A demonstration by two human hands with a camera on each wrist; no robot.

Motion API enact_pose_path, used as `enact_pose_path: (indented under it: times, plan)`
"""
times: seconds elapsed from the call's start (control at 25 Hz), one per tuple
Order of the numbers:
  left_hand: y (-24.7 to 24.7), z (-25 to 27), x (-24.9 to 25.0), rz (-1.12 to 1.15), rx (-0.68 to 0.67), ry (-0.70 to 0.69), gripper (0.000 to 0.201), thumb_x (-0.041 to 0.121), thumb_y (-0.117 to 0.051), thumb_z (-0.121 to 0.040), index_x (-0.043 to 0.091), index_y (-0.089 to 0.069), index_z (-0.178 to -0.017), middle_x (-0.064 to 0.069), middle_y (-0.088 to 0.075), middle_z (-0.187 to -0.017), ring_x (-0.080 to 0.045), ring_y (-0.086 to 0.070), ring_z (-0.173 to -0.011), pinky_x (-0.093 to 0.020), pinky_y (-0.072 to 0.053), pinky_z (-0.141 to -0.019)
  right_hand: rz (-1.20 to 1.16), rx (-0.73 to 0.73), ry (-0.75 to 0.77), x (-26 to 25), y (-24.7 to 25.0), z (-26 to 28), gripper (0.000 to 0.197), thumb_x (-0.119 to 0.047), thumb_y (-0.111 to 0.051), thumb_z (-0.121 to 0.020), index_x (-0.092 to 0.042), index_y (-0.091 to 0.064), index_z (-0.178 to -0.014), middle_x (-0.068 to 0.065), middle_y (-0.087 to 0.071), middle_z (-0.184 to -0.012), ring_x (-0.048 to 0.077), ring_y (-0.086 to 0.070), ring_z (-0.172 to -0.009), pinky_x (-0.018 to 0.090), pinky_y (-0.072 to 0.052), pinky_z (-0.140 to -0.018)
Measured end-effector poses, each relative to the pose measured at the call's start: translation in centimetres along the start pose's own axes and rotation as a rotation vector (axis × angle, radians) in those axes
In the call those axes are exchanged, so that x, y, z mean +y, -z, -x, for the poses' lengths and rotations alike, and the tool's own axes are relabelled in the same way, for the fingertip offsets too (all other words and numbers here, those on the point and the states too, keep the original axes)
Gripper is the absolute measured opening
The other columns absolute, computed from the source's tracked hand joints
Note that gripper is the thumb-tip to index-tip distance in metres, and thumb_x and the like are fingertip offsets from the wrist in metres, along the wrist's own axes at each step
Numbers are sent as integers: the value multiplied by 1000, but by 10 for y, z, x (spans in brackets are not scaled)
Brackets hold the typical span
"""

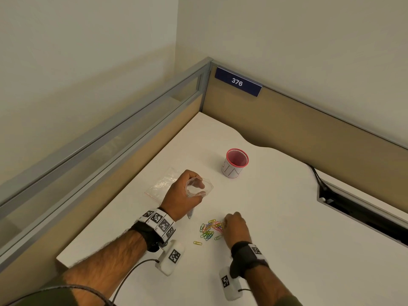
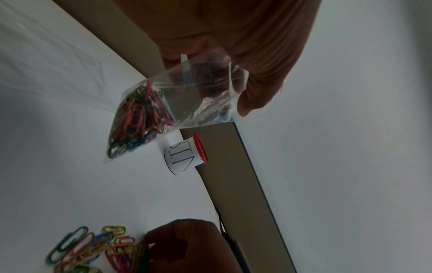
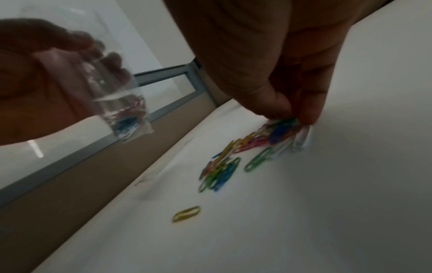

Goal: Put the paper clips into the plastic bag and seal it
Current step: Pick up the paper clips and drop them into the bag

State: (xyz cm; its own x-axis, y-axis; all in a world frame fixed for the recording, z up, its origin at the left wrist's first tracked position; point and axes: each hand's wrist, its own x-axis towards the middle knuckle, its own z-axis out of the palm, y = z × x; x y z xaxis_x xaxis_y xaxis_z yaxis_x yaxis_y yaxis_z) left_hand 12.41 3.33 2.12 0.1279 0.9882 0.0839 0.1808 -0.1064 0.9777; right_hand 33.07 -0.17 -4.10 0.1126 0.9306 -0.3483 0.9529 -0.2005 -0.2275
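Note:
My left hand holds a small clear plastic bag above the desk, fingers curled round its open mouth. In the left wrist view the plastic bag hangs with several coloured clips in its lower corner. A loose pile of coloured paper clips lies on the white desk in front of me. My right hand is down at the right end of the pile; in the right wrist view its fingertips pinch a few paper clips. One yellow clip lies apart, nearer me.
A second clear bag lies flat on the desk behind my left hand. A red-rimmed cup with a paper label stands further back. Partition walls close the desk's left and far sides. A cable slot opens at the right.

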Motion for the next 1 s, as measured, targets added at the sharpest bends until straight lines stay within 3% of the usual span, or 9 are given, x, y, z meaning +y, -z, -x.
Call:
enact_pose_path:
  times: [0.16,0.24,0.36,0.44,0.56,0.64,0.76,0.92,1.0]
  plan:
    - [1,-1,0,-4,4,-5,39,6,-75,-79,26,-54,-105,6,-69,-99,-8,-64,-107,-36,-51,-98,-116,6,81,-13,1,1,26,-17,-52,-92,-14,-62,-116,8,-56,-118,27,-57,-109,34,-49,-94]
    - [1,-1,1,-2,6,0,38,6,-75,-79,25,-54,-104,6,-69,-99,-8,-64,-107,-36,-51,-99,-159,27,129,-16,5,-1,32,-29,-56,-91,-20,-60,-121,3,-54,-121,23,-51,-115,34,-46,-96]
    - [2,-1,3,-4,10,3,39,4,-75,-79,24,-54,-105,6,-69,-98,-5,-64,-106,-35,-50,-101,-106,-103,296,-30,1,5,44,-44,-69,-80,-29,-61,-120,-4,-50,-121,17,-44,-112,31,-42,-96]
    - [2,-1,3,-6,11,3,40,4,-76,-79,24,-54,-105,7,-69,-98,-4,-64,-106,-36,-50,-100,2,-152,446,-35,-8,14,36,-40,-70,-79,-28,-64,-112,-3,-52,-120,19,-45,-109,32,-43,-93]
    - [4,0,2,6,17,2,39,5,-75,-79,26,-54,-105,7,-69,-99,-5,-64,-107,-37,-50,-101,111,-82,588,-25,-13,18,14,-22,-57,-88,-18,-68,-96,4,-60,-107,26,-51,-100,38,-49,-85]
    - [5,0,0,10,22,7,38,4,-75,-79,25,-54,-103,6,-69,-99,-5,-64,-107,-36,-50,-101,83,-20,545,-11,-7,14,15,-18,-54,-89,-19,-68,-94,3,-61,-104,24,-52,-98,37,-50,-84]
    - [5,1,0,5,24,5,38,4,-75,-78,25,-55,-102,7,-68,-99,-6,-64,-108,-37,-50,-101,-124,43,321,8,11,8,25,-24,-64,-85,-23,-66,-109,-1,-55,-114,19,-48,-110,26,-45,-90]
    - [4,0,-1,-2,11,4,37,5,-74,-78,24,-54,-103,8,-68,-99,-7,-64,-109,-39,-50,-102,-34,-93,135,16,13,14,75,-55,-75,-66,-29,-47,-131,1,-45,-123,21,-42,-117,36,-48,-92]
    - [2,0,0,-1,7,0,38,6,-74,-78,25,-54,-104,8,-69,-99,-7,-64,-109,-39,-50,-102,52,-121,133,9,2,17,74,-53,-74,-68,-27,-45,-131,3,-43,-123,24,-42,-116,39,-50,-90]
